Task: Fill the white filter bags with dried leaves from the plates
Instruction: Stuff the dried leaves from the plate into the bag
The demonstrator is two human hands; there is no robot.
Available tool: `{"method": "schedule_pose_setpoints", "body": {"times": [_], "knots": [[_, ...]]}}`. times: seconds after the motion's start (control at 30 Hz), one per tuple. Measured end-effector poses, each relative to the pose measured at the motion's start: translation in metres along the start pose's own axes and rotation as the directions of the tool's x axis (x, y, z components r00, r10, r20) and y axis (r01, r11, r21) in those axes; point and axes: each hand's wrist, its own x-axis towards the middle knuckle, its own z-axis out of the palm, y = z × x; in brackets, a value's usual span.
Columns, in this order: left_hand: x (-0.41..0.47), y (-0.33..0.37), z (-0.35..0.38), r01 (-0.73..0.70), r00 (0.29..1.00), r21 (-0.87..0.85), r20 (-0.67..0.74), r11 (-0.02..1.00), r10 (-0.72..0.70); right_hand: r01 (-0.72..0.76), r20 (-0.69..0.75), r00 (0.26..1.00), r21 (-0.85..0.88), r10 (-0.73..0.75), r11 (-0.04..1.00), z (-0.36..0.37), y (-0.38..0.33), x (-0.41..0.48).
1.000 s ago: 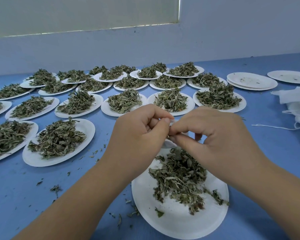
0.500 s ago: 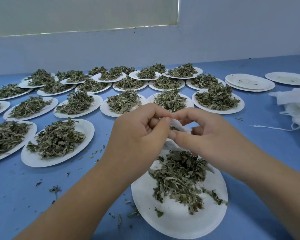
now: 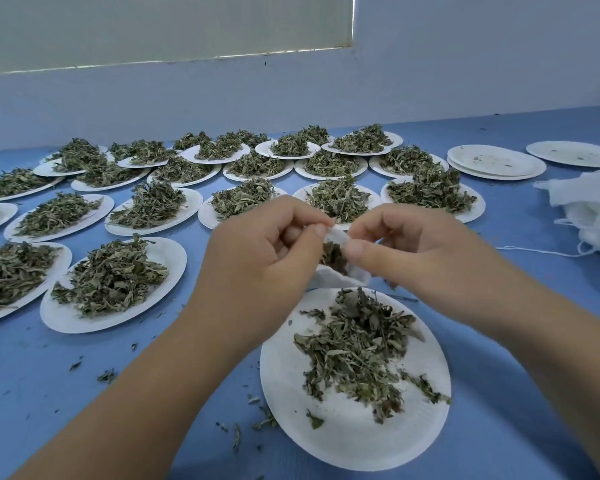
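Fingers (image 3: 317, 233) of the left hand (image 3: 257, 258) and right hand (image 3: 413, 251) pinch the white filter bag (image 3: 338, 280) open above the near plate (image 3: 343, 441), some dried leaves (image 3: 331, 258) already inside, but with many heaped plates (image 3: 84, 325) and few emptied plates (image 3: 496, 168), most work seems undone.

The blue bench (image 3: 32, 393) is covered with paper plates (image 3: 66, 318) of dried leaves (image 3: 111, 275); bare plates (image 3: 496, 162) are stacked at far right, white filter bags (image 3: 589, 209) piled nearby, leaf scraps (image 3: 106, 375) scattered between.
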Motion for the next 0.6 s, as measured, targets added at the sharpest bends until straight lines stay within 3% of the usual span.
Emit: {"method": "schedule_pose_setpoints", "body": {"times": [0.13, 0.27, 0.6], "knots": [[0.004, -0.005, -0.008, 0.050, 0.997, -0.005, -0.064, 0.999, -0.050, 0.055, 0.160, 0.987, -0.161, -0.029, 0.985, -0.026, 0.002, 0.000], [0.005, -0.005, -0.010, 0.060, 0.993, 0.000, -0.097, 0.998, -0.060, 0.072, 0.431, 0.895, -0.390, 0.113, 0.918, -0.036, 0.005, -0.006], [0.005, -0.009, -0.013, 0.034, 0.991, 0.052, -0.133, 0.998, -0.027, 0.018, 0.311, 0.926, -0.602, 0.214, 0.798, -0.019, 0.007, -0.006]]}}
